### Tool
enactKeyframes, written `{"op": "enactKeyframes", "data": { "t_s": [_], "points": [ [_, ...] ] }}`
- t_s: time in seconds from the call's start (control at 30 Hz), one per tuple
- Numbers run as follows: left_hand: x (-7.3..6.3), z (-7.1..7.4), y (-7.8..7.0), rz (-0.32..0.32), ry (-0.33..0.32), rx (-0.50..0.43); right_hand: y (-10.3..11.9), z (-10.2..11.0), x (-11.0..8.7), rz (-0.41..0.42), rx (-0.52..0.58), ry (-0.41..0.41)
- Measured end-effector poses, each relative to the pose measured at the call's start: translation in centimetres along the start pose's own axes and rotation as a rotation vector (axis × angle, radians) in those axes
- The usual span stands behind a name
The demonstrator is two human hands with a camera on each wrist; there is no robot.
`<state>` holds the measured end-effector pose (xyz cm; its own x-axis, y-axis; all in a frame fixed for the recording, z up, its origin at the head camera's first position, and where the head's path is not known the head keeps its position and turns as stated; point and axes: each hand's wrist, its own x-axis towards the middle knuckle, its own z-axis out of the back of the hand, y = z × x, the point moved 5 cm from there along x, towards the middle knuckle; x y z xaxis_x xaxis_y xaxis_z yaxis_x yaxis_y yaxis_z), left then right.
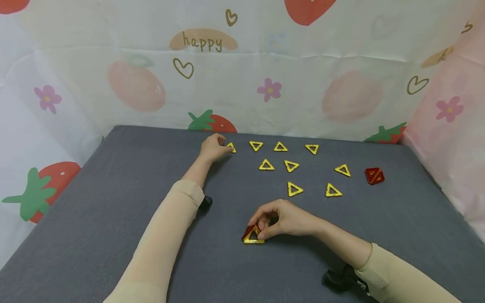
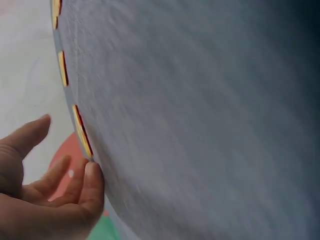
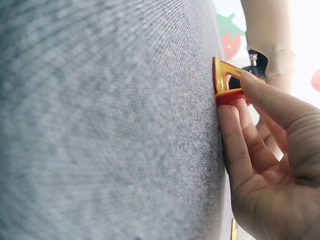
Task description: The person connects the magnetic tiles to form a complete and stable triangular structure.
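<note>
- Head view: my right hand (image 1: 286, 219) pinches the red-and-yellow triangle assembly (image 1: 254, 242), which rests on the dark grey tablecloth (image 1: 113, 235); a yellow frame faces me, and a red side leans behind it.
- My left hand (image 1: 214, 148) is well beyond the assembly and off to its left, fingertips at a flat yellow triangular frame (image 1: 233, 147).
- Eight loose yellow frames (image 1: 280, 150) are spread beyond the assembly, most of them to its right; the nearest two are a left one and a right one, both to the right of it.
- Red diamond-shaped piece (image 1: 375, 176) lies far to the right of the assembly and beyond it.
- Beige sleeves (image 1: 163, 240) cover my forearms, and a black wrist device (image 1: 337, 281) sits to the right of the assembly, nearer me.
- Farthest beyond the assembly hangs a printed curtain (image 1: 227, 92) with strawberries, flowers and the word "happy".
- Left wrist view: my left fingertips meet one end of the flat frame, while another digit stands apart from it, so the hand is fairly wide; I cannot tell whether it has any hold.
- Right wrist view: my right hand is narrow, digits on both sides of the assembly, whose edge meets the cloth.
</note>
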<state>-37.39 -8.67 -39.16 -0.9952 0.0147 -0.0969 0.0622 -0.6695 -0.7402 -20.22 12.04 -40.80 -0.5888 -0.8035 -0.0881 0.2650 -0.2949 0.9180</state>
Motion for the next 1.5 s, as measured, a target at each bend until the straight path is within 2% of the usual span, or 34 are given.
{"op": "enactKeyframes", "data": {
  "t_s": [0.23, 0.47, 0.8, 0.97, 1.33, 1.5],
  "points": [
    [0.8, -0.7, 0.1, 0.000, 0.022, 0.139, 0.1, 0.1, 0.0, -0.005, -0.005, 0.000],
    [1.3, -1.2, 0.3, -0.015, 0.036, 0.182, -0.1, 0.1, 0.0, -0.003, -0.001, 0.002],
    [0.5, -1.4, -0.7, -0.048, 0.095, 0.317, -0.2, 0.1, -0.1, 0.002, 0.006, 0.007],
    [-0.1, -1.1, -1.0, -0.036, 0.070, 0.265, -0.1, 0.1, -0.1, 0.004, 0.008, 0.009],
    [-0.1, -0.7, 0.0, 0.038, -0.051, 0.112, -0.1, 0.1, -0.1, 0.003, 0.009, 0.008],
    [-0.2, 0.0, 0.0, -0.009, -0.057, 0.083, -0.1, 0.1, -0.2, -0.007, 0.002, 0.006]
  ]
}}
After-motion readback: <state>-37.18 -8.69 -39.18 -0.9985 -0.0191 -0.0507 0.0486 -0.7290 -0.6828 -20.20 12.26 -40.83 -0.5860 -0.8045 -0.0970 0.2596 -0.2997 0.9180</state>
